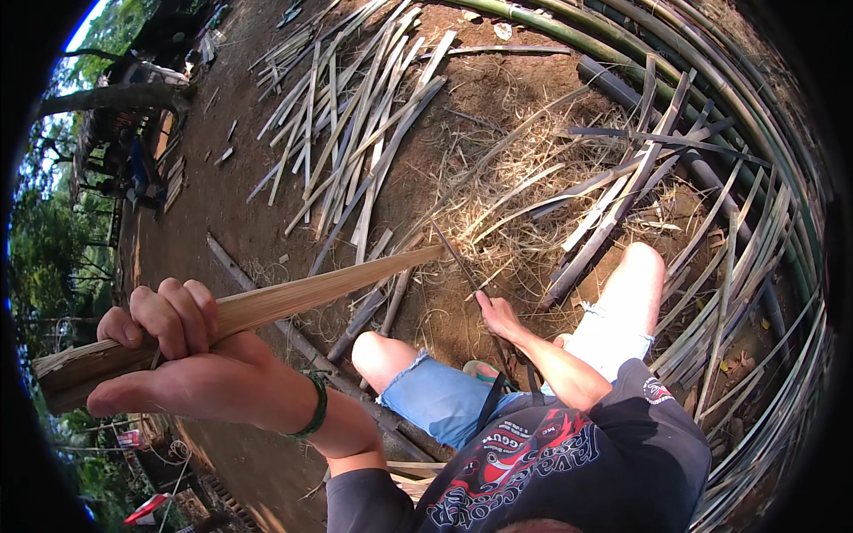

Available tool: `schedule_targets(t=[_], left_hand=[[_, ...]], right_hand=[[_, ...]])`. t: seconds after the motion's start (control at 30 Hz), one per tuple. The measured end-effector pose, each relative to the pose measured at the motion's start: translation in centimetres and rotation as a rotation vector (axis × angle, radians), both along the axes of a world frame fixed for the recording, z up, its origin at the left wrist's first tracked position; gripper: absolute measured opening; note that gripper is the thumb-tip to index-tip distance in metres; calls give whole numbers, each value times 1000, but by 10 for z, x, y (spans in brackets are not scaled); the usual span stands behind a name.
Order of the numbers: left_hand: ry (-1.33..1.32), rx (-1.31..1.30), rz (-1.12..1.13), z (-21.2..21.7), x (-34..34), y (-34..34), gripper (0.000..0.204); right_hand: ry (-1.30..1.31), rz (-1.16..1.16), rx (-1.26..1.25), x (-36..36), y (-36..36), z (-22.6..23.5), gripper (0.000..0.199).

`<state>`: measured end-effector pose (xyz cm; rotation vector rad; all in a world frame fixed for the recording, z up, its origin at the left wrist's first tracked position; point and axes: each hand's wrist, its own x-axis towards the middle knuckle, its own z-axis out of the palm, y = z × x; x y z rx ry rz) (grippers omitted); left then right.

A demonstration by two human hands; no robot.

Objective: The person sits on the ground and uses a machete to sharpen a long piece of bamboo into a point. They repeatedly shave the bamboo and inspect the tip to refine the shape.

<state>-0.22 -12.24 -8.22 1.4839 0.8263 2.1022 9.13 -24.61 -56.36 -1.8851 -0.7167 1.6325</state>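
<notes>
The left hand, raised near the camera, is clamped around the thick end of a long split bamboo slat, fingers curled over the top and thumb beneath; a green bracelet circles that wrist. The slat slants up and away, its far tip above the dirt ground. The right hand reaches down between the bent knees, closed on a thin dark strip that runs up into dry shavings. Further out lie a pile of pale slats and curved green bamboo poles.
</notes>
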Motion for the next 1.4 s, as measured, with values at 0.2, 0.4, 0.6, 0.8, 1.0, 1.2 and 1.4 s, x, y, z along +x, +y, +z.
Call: schedule_targets(t=[0.2, 0.4, 0.6, 0.8, 1.0, 1.2, 1.4], left_hand=[[-35, -41, -165, 6, -17, 20, 66], [-111, 25, -589, 4, -39, 63, 69], [-89, 42, -385, 23, -46, 101, 37], [15, 36, -427, 34, -62, 125, 19], [46, -79, -613, 23, -86, 143, 52], [129, -170, -608, -36, -71, 106, 55], [259, -522, -335, -210, -68, 69, 44]], right_hand=[[-377, 77, -65, 33, -11, -62, 77], [-285, 151, -141, 59, 25, -45, 79], [-416, 230, -100, 60, 23, -43, 79], [-521, 245, -11, 53, 20, -83, 79], [-555, 240, -29, 46, 19, -77, 81], [-349, 203, -36, 62, 18, -31, 80], [-298, 48, 521, 57, 51, 76, 55]])
